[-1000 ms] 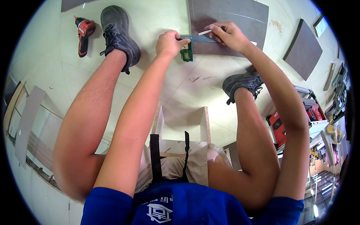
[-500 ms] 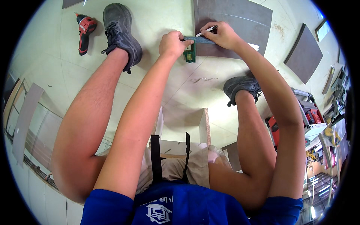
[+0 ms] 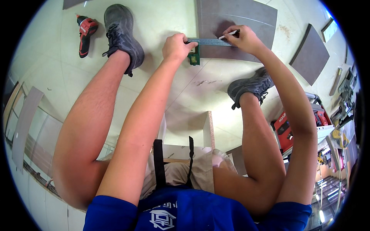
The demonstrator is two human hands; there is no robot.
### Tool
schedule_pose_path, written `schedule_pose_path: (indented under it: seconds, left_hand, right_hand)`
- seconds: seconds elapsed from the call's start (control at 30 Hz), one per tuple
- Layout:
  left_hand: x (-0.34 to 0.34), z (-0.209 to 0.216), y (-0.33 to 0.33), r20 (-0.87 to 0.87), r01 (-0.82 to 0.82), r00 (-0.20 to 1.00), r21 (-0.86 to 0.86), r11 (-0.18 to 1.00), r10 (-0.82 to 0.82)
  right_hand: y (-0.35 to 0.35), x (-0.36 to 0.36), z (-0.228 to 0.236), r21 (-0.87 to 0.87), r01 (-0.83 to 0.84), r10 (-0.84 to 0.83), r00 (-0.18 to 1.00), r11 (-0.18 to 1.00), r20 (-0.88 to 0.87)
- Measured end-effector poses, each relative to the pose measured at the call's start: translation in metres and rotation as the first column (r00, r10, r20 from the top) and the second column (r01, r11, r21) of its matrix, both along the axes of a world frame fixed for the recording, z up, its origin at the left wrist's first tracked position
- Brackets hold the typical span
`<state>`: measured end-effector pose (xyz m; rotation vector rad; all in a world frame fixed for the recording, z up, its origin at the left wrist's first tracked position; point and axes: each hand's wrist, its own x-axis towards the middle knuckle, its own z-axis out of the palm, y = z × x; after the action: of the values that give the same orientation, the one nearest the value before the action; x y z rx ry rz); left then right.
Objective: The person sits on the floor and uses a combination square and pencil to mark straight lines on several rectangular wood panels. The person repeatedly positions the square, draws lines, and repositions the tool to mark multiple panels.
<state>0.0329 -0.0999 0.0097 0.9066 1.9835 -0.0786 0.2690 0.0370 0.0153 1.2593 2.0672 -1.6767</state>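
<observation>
A dark grey-brown board [image 3: 246, 23] lies on the floor ahead of me, with a pale line drawn along it. My left hand [image 3: 176, 47] is closed on the green stock of a combination square [image 3: 194, 57], held against the board's left edge. The square's steel blade [image 3: 214, 42] reaches right across the board. My right hand [image 3: 243, 38] pinches a white marker pen [image 3: 227, 35] with a dark end, its tip at the far edge of the blade.
A red and black cordless drill [image 3: 86, 34] lies left of my left shoe [image 3: 122, 36]. Another dark panel [image 3: 310, 54] rests at the right. A red tool case [image 3: 283, 133] stands by my right leg. An upright board edge [image 3: 209, 129] is between my legs.
My right hand has moved right along the blade with the pen, uncovering more of the steel. My left hand still holds the square at the board's edge.
</observation>
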Motion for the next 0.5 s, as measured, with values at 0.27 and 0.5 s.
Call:
schedule_pose_path:
  seconds: [0.27, 0.5]
  left_hand:
    - [0.002, -0.002, -0.001, -0.018, 0.033, 0.999, 0.015, 0.999, -0.033]
    - [0.002, 0.001, 0.0, -0.038, 0.097, 0.995, 0.058, 0.994, -0.095]
  right_hand:
    - [-0.005, -0.019, 0.004, -0.029, 0.034, -0.034, 0.999, 0.999, -0.022]
    - [-0.02, -0.057, -0.002, 0.002, -0.02, 0.02, 0.998, 1.0, -0.066]
